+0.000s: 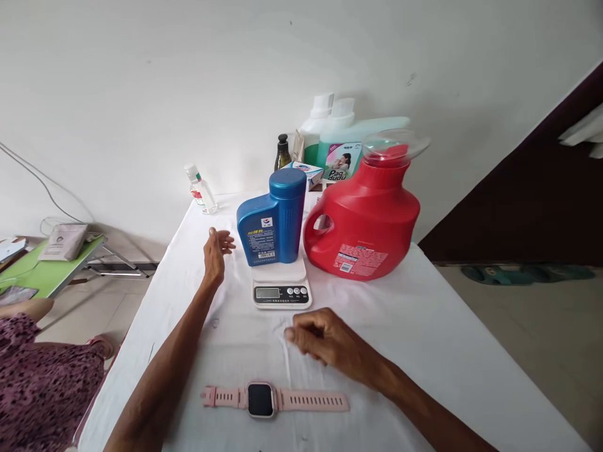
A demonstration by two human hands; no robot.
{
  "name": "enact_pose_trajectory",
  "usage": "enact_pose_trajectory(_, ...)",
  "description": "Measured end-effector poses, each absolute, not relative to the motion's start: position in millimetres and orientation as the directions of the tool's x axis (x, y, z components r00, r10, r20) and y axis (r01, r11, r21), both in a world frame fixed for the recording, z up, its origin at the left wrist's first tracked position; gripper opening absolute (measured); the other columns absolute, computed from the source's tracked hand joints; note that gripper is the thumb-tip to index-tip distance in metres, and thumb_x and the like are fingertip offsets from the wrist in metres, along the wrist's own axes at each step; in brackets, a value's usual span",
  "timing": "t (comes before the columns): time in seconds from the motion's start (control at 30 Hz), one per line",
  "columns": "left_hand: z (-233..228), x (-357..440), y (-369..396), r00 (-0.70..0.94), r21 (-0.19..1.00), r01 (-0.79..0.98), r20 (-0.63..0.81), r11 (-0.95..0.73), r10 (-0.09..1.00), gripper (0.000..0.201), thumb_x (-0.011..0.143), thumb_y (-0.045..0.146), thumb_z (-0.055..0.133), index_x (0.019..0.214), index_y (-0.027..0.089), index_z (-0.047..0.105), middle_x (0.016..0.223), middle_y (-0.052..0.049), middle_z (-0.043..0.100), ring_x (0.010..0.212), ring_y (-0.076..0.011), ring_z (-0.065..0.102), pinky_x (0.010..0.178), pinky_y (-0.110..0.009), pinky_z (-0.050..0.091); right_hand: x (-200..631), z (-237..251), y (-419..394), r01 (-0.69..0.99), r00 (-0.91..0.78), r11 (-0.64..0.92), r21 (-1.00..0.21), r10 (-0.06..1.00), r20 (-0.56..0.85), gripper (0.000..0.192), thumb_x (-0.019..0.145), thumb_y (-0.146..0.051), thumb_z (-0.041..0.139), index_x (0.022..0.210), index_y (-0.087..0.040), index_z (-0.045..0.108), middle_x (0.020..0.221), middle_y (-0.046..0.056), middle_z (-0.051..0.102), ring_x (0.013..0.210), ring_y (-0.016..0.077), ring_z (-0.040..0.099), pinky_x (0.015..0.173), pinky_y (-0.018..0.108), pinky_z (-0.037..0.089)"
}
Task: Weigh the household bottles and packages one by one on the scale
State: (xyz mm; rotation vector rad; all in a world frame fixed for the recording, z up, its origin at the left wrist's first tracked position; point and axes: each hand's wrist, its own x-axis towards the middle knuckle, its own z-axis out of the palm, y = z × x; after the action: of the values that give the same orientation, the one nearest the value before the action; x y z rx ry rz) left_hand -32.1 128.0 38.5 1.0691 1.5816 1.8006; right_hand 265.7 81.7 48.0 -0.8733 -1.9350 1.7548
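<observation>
Left hand [215, 251] open, empty, mid-frame just left of blue bottle [274, 218], which stands on scale [281, 285]. Right hand [325, 339] loosely curled, empty, resting on cloth below scale. Red jug [365, 216] right of bottle. Watch [262, 399] bottom centre.

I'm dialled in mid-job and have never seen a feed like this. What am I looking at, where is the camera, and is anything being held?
There is no machine: a person's two bare hands, filmed from a camera on their head looking down at a white-covered table. The left hand is open beside a blue bottle standing on a small kitchen scale. The right hand rests loosely curled on the cloth. Neither holds anything. A red detergent jug stands beside the scale, and a pink smartwatch lies nearest the camera.
</observation>
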Motion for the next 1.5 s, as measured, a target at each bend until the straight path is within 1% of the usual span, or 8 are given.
enact_pose_trajectory(0.1,11.4,-41.1,124.8,-0.616,0.982,0.138,0.188,-0.131,0.765,0.074,0.090,0.085,0.045,0.092,0.015,0.068,0.079,-0.008,0.068,0.065,-0.0168,0.065,0.059,-0.030,0.048,246.2,37.7,74.5,0.131,-0.896,-0.063,-0.989,0.419,-0.145,0.054,0.089,-0.061,0.070,0.062,-0.019,0.049,0.060,-0.002,0.050,0.052,0.0091,0.043,0.049,0.023,0.033)
enact_pose_trajectory(0.23,-0.6,-45.7,127.5,-0.583,0.975,0.193,0.208,-0.115,0.785,0.066,0.090,0.080,0.053,0.088,0.016,0.067,0.073,-0.005,0.066,0.061,-0.0149,0.062,0.056,-0.028,0.046,233.7,15.9,77.0,0.091,-0.949,-0.131,-0.987,0.290,-0.126,0.050,0.086,-0.058,0.075,0.066,-0.017,0.055,0.060,-0.003,0.054,0.051,0.0092,0.049,0.050,0.022,0.037)
enact_pose_trajectory(0.37,2.7,-46.5,132.7,-0.554,0.962,0.263,0.214,-0.074,0.804,0.061,0.093,0.075,0.052,0.080,0.017,0.064,0.073,-0.006,0.068,0.059,-0.0137,0.061,0.055,-0.027,0.046,236.6,6.3,82.2,0.016,-0.932,-0.210,-0.978,0.351,-0.091,0.046,0.087,-0.056,0.076,0.071,-0.018,0.056,0.059,-0.004,0.053,0.053,0.0099,0.050,0.053,0.022,0.041)
enact_pose_trajectory(0.47,4.8,-46.3,134.6,-0.542,0.951,0.308,0.210,-0.040,0.814,0.061,0.093,0.075,0.051,0.075,0.018,0.061,0.073,-0.007,0.069,0.060,-0.0141,0.061,0.054,-0.027,0.046,238.8,6.3,81.5,-0.009,-0.903,-0.208,-0.978,0.421,-0.082,0.043,0.086,-0.053,0.077,0.073,-0.017,0.057,0.060,-0.005,0.050,0.054,0.0099,0.048,0.053,0.022,0.037)
enact_pose_trajectory(0.73,5.4,-47.3,134.7,-0.514,0.930,0.368,0.206,-0.003,0.833,0.057,0.094,0.071,0.053,0.071,0.019,0.059,0.073,-0.008,0.071,0.058,-0.0135,0.060,0.054,-0.027,0.048,233.5,4.4,70.5,-0.034,-0.870,0.064,-0.997,0.490,0.061,0.027,0.087,-0.037,0.071,0.072,-0.018,0.057,0.062,-0.004,0.051,0.054,0.0083,0.043,0.051,0.021,0.033)
enact_pose_trajectory(1.13,6.4,-47.5,132.6,-0.501,0.911,0.412,0.203,0.025,0.841,0.046,0.095,0.060,0.054,0.076,0.019,0.062,0.068,-0.004,0.067,0.059,-0.0139,0.060,0.058,-0.027,0.048,229.4,-4.2,53.4,0.004,-0.826,0.352,-0.936,0.529,0.195,0.020,0.088,-0.026,0.066,0.073,-0.020,0.054,0.069,-0.003,0.058,0.059,0.0094,0.052,0.057,0.021,0.038)
enact_pose_trajectory(1.27,7.6,-45.7,131.3,-0.499,0.910,0.414,0.212,0.016,0.840,0.040,0.093,0.056,0.057,0.077,0.019,0.062,0.065,-0.002,0.063,0.059,-0.0142,0.058,0.058,-0.027,0.047,226.7,-10.4,41.4,0.051,-0.811,0.563,-0.825,0.505,0.294,0.021,0.085,-0.021,0.067,0.072,-0.020,0.052,0.068,-0.004,0.058,0.061,0.0102,0.050,0.061,0.024,0.036)
enact_pose_trajectory(1.5,9.3,-43.6,130.2,-0.503,0.915,0.403,0.207,0.016,0.839,0.035,0.090,0.052,0.060,0.075,0.020,0.062,0.063,-0.001,0.062,0.058,-0.0143,0.057,0.058,-0.027,0.047,218.7,-21.7,19.1,0.199,-0.823,0.845,-0.497,0.420,0.384,0.027,0.095,-0.017,0.060,0.070,-0.020,0.050,0.070,-0.002,0.061,0.060,0.0120,0.049,0.057,0.029,0.029)
